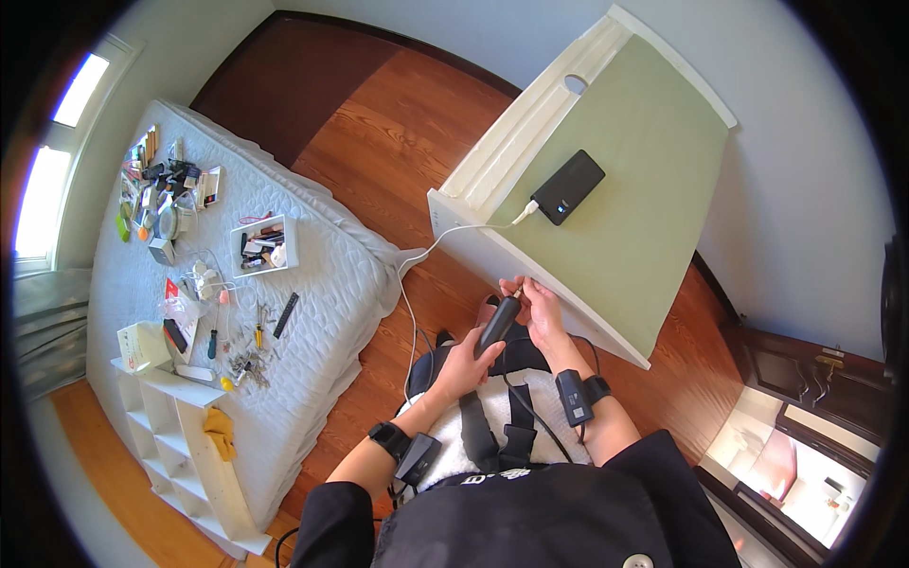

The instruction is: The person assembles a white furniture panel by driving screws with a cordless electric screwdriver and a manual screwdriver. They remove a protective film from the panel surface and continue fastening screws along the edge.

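My left hand (pixel 466 362) grips the body of a black electric screwdriver (pixel 497 323), held above my lap. My right hand (pixel 540 308) pinches the tool's tip, where a small bit or screw sits between the fingers. Both hands hover just below the near edge of a green-topped white table (pixel 625 218). Each wrist wears a black strap with a small device.
A black power bank (pixel 567 186) with a white cable lies on the table. To the left a white mattress (pixel 322 284) carries a white tray of parts (pixel 264 245), screwdrivers, screws and packets. A small white shelf unit (pixel 194 454) leans at its near end. Wooden floor lies between.
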Available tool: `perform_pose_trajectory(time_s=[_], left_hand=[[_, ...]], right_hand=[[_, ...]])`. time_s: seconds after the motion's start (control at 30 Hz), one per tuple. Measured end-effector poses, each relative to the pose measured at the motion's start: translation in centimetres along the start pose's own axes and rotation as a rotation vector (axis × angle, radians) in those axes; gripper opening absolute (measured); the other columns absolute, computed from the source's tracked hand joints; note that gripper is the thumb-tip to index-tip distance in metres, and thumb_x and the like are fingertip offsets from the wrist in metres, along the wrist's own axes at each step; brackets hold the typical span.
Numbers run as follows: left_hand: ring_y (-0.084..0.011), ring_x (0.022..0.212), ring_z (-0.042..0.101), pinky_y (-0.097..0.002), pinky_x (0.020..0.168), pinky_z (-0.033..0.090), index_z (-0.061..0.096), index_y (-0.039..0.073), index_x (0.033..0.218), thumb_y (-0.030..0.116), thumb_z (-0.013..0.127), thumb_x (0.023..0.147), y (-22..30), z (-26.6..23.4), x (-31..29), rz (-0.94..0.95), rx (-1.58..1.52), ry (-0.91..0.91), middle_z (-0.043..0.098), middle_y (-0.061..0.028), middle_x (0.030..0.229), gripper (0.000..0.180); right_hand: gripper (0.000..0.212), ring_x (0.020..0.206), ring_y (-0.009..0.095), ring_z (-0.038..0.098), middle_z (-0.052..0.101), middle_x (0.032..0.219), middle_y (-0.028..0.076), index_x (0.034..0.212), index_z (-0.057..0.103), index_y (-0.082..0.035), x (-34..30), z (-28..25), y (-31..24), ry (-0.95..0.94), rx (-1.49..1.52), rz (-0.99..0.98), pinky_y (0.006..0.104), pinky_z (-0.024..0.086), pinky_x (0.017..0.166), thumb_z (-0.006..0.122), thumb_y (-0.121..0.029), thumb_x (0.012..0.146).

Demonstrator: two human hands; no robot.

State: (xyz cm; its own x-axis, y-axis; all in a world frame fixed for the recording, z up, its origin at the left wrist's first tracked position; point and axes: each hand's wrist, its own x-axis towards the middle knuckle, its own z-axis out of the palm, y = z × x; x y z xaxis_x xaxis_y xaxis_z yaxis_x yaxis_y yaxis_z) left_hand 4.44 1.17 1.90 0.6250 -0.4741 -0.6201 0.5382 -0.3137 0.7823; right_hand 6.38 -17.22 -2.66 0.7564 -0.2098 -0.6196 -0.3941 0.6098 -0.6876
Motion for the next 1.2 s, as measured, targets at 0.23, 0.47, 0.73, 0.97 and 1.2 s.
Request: perform_pose_trajectory(time_s=[0.23, 0.47, 0.73, 0.97, 1.2], left_hand=[[-0.0095, 0.047, 0.055, -0.0244, 0.045, 0.043, 0.052, 0.000, 0.120, 0.029, 0.062, 0.094, 0.8, 0.0, -0.8, -0.073, 0.050, 0.001, 0.058, -0.0029, 0.068, 0.040], [-0.0098, 0.047, 0.054, -0.0247, 0.044, 0.043, 0.054, 0.000, 0.114, 0.030, 0.061, 0.095, 1.4, -2.2, 0.3, -0.007, 0.018, -0.093, 0.057, -0.0024, 0.068, 0.036], [-0.0104, 0.048, 0.055, -0.0252, 0.044, 0.043, 0.053, 0.000, 0.106, 0.031, 0.059, 0.096, 1.9, -4.2, 1.7, -0.019, 0.042, -0.233, 0.058, -0.0028, 0.068, 0.034], [-0.0109, 0.048, 0.055, -0.0252, 0.044, 0.043, 0.052, -0.001, 0.111, 0.029, 0.057, 0.098, 0.5, -4.0, 1.2, -0.023, -0.045, -0.242, 0.058, -0.0039, 0.069, 0.033], [-0.0112, 0.048, 0.055, -0.0251, 0.044, 0.043, 0.052, -0.001, 0.111, 0.029, 0.056, 0.098, 0.2, -3.6, 1.3, -0.042, -0.070, -0.256, 0.057, -0.0035, 0.070, 0.033]], right_hand=[[0.014, 0.106, 0.027, 0.064, 0.067, 0.109, 0.022, 0.095, 0.056, -0.004, -0.4, 0.5, -1.3, -0.013, 0.175, 0.116, 0.0298, 0.053, 0.090, 0.045, -0.012, 0.101], [0.015, 0.109, 0.029, 0.063, 0.066, 0.111, 0.022, 0.094, 0.057, -0.002, 0.0, 0.6, -0.4, 0.009, 0.218, 0.037, 0.0313, 0.051, 0.095, 0.047, -0.012, 0.100], [0.021, 0.106, 0.026, 0.064, 0.066, 0.111, 0.020, 0.110, 0.058, 0.000, -0.2, 1.2, -0.1, 0.074, 0.272, 0.003, 0.0301, 0.052, 0.091, 0.048, -0.016, 0.101], [0.023, 0.105, 0.024, 0.065, 0.064, 0.115, 0.022, 0.111, 0.058, 0.001, 0.1, 0.6, 0.2, 0.047, 0.230, -0.008, 0.0258, 0.051, 0.083, 0.049, -0.017, 0.101], [0.023, 0.104, 0.023, 0.065, 0.065, 0.113, 0.020, 0.111, 0.058, 0.002, -0.2, 0.5, 0.1, 0.047, 0.218, -0.004, 0.0259, 0.052, 0.081, 0.050, -0.016, 0.100]])
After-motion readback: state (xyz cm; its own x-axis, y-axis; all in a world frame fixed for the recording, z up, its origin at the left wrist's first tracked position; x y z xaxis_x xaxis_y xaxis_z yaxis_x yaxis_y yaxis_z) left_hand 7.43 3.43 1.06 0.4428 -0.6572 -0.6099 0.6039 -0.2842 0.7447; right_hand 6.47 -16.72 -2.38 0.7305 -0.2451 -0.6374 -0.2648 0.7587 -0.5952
